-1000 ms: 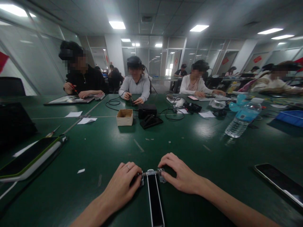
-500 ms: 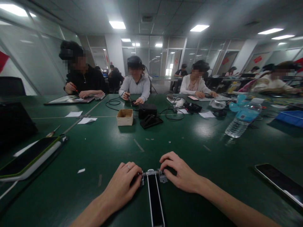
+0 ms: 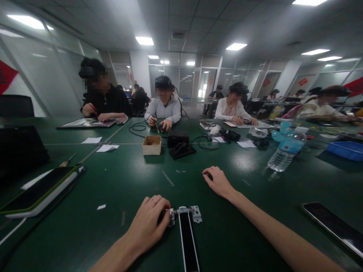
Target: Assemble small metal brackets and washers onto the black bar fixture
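A long black bar with white edges (image 3: 188, 241) lies on the green table (image 3: 147, 181), pointing away from me. Across its far end sits a metal hinge piece (image 3: 196, 214) with a bracket on either side. My left hand (image 3: 149, 219), a ring on one finger, is closed on the left bracket, and its fingers partly cover that bracket. Farther out and to the right, my right hand (image 3: 217, 182) rests low at the tabletop. Its fingertips are curled together; whatever they hold is hidden.
A phone (image 3: 334, 226) lies at the right and a tablet-like device (image 3: 42, 189) at the left. Ahead are a small box (image 3: 151, 146), a black device (image 3: 181, 145) with cables, and a water bottle (image 3: 286, 151). Several people sit across the table.
My right hand has left the right bracket and moved forward and right, over where a small ring lay. My left hand stays on the left bracket. The view has tilted up slightly.
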Tool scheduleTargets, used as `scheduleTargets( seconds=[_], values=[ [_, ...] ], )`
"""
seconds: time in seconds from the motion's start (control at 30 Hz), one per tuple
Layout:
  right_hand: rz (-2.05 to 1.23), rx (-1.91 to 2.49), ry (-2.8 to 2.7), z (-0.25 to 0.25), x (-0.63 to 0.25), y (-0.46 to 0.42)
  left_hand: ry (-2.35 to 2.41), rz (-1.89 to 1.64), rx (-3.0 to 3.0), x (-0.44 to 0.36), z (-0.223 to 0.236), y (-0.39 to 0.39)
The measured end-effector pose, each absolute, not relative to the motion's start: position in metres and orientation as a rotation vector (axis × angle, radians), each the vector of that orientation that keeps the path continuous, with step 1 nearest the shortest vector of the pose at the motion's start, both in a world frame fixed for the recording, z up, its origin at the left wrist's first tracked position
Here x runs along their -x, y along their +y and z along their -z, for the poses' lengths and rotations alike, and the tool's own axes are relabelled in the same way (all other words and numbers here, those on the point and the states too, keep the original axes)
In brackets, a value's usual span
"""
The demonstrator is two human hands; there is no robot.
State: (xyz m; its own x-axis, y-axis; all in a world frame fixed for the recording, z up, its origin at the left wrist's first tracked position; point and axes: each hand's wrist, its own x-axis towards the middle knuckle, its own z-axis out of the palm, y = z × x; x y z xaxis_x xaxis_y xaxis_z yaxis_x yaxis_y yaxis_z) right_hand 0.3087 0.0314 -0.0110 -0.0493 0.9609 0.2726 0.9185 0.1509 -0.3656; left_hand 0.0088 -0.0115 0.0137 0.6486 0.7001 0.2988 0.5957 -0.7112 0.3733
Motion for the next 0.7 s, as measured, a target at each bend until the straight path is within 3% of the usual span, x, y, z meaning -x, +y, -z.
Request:
scheduleTargets(
  seconds=[0.13, 0.43, 0.7],
  values=[
    [-0.052, 1.67, -1.999, 0.004, -0.296, 0.017, 1.048, -0.699, -2.609, -0.008, -0.013, -0.011],
    [0.119, 0.872, -2.147, -0.025, -0.21, -0.053, 0.796, -0.883, -2.399, -0.011, -0.02, -0.025],
    [0.101, 0.673, -2.104, -0.026, -0.207, -0.056, 0.824, -0.821, -2.005, -0.016, -0.022, -0.028]
  ],
)
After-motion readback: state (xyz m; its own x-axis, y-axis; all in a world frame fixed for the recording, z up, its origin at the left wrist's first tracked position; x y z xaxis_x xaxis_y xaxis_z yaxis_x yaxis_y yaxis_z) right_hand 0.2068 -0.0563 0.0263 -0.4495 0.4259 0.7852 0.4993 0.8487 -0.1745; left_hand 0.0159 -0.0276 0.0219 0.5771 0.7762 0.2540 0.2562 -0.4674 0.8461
